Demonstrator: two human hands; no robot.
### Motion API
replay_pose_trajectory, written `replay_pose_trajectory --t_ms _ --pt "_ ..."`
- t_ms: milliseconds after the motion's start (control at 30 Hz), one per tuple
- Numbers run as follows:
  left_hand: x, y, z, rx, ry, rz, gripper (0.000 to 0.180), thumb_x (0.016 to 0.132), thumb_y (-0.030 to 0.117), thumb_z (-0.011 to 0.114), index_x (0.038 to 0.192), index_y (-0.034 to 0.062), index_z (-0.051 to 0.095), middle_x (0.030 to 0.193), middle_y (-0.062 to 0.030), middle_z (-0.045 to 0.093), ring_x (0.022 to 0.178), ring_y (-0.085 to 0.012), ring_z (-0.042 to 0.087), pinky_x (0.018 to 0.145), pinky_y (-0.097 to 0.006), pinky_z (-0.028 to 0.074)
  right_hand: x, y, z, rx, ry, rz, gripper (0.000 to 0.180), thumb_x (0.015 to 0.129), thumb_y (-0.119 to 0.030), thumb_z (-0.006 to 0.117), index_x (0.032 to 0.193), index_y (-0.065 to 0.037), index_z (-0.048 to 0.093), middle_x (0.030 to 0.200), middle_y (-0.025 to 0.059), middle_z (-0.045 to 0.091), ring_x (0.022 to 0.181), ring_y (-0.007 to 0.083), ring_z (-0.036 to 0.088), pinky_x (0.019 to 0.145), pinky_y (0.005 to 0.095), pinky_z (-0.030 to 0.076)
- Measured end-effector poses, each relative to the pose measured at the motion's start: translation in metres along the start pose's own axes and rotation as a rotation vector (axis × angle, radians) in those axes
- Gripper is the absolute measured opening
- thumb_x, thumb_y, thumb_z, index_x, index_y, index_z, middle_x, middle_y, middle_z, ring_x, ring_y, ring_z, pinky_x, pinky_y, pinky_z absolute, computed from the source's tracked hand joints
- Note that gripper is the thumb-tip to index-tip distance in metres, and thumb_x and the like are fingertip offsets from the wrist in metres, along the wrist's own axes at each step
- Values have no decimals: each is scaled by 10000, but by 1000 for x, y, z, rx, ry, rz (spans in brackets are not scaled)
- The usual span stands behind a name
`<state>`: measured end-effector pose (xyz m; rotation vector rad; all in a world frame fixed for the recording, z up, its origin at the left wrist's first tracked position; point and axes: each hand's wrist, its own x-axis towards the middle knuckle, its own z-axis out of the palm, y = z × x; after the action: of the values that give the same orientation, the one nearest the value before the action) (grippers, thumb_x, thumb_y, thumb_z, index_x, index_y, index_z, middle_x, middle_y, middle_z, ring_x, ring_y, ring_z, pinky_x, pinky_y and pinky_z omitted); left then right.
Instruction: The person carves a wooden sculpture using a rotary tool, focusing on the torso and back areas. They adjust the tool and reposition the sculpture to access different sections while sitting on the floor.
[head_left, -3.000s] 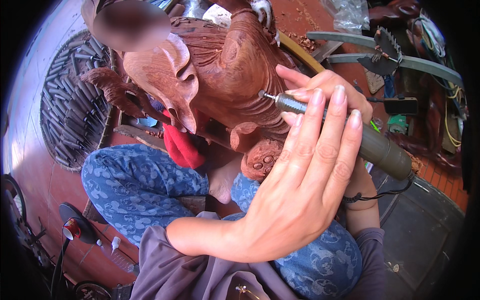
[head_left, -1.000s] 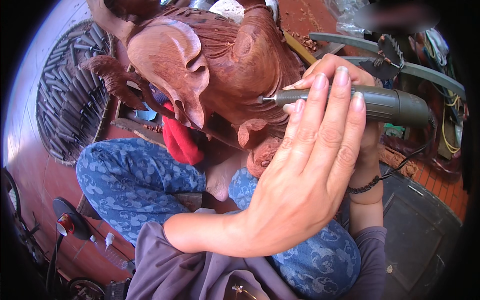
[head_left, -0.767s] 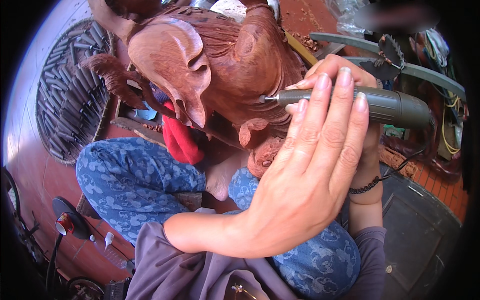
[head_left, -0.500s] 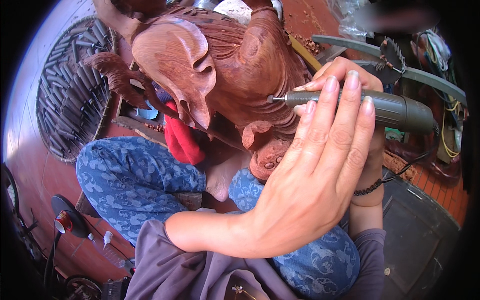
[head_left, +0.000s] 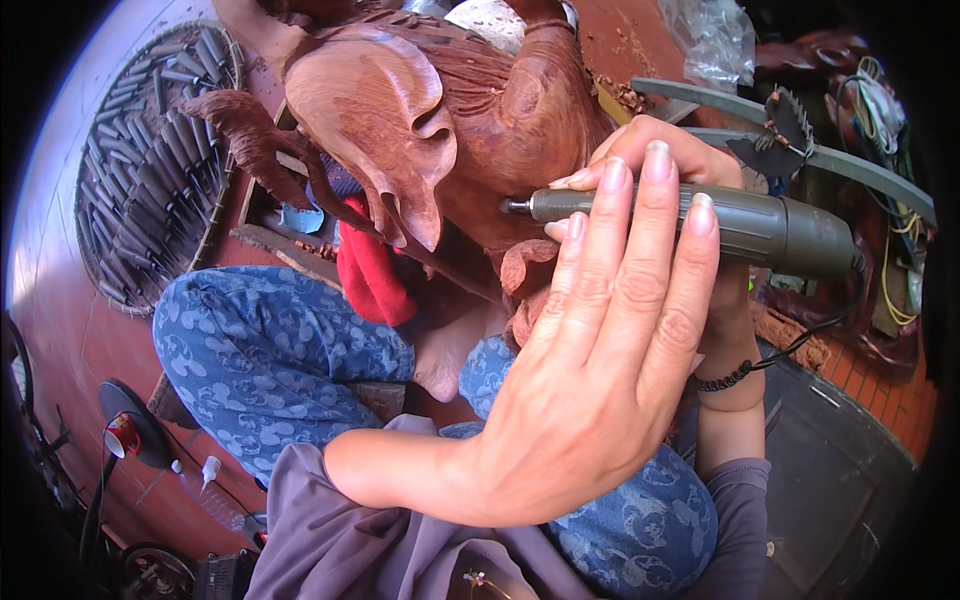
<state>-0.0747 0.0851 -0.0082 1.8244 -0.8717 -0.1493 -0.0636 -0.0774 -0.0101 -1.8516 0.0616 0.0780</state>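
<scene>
A carved reddish-brown wooden sculpture [head_left: 370, 110] with smooth folds and fine grooves lies in front of my knees. My right hand [head_left: 680, 145] is wrapped round a dark grey-green rotary carving tool [head_left: 800, 235], held almost level. At its left end, the small metal tip is at the wood, below the rounded part. My left hand [head_left: 580, 400] crosses over from the lower left with its fingers stretched out, lying along the near side of the tool. Its thumb is hidden, and it covers part of my right hand and the lower carving.
At the left, a round woven basket [head_left: 235, 185] holds many dark-handled tools. A red cloth [head_left: 370, 275] hangs under the carving. A dark panel [head_left: 840, 470] lies at the lower right; the tool's black cord [head_left: 800, 348] runs past my right wrist. Curved metal bars [head_left: 870, 170] stand beyond.
Both hands and the rotary tool have moved left across the carving, its tip now further in from the grooved edge. The sculpture appears slightly further right in view.
</scene>
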Motion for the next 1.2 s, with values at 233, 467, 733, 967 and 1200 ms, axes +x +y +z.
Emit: replay_pose_trajectory --t_ms 233,467,733,967,1200 --pt "-1 -4 -8 33 39 14 676 780 93 608 1388 -125 406 1438 -353 370 1342 -475 391 1108 -491 344 7 2 7 -143 -20 -154 224 810 -190 689 879 5 601 808 65 609 734 159 623 646 292 483" --pt "-2 -12 -19 68 99 18 633 817 102 588 1377 -136 415 1430 -355 379 1344 -474 389 1084 -489 377 11 6 9 -257 -83 -145 348 803 -196 735 1052 8 602 942 110 661 833 244 674 741 314 527" --pt "-1 -8 -9 57 52 24 551 866 76 494 1367 -141 415 1432 -350 381 1332 -468 410 1079 -475 390 6 0 9 -325 15 -144 218 803 -178 703 880 -9 590 789 64 606 716 167 607 643 291 476" --pt "3 -1 3 -118 46 18 969 544 40 796 1401 -123 375 1432 -373 356 1305 -512 414 1093 -490 376 -4 5 -2 -282 54 -185 185 817 -160 677 809 -5 576 743 34 578 683 107 563 606 261 451" --pt "10 3 17 -60 40 62 788 682 66 656 1398 -119 383 1444 -347 362 1326 -477 408 1096 -462 373 -12 -2 -12 -294 121 -160 158 818 -112 725 837 -19 599 808 28 634 728 91 604 643 242 491"
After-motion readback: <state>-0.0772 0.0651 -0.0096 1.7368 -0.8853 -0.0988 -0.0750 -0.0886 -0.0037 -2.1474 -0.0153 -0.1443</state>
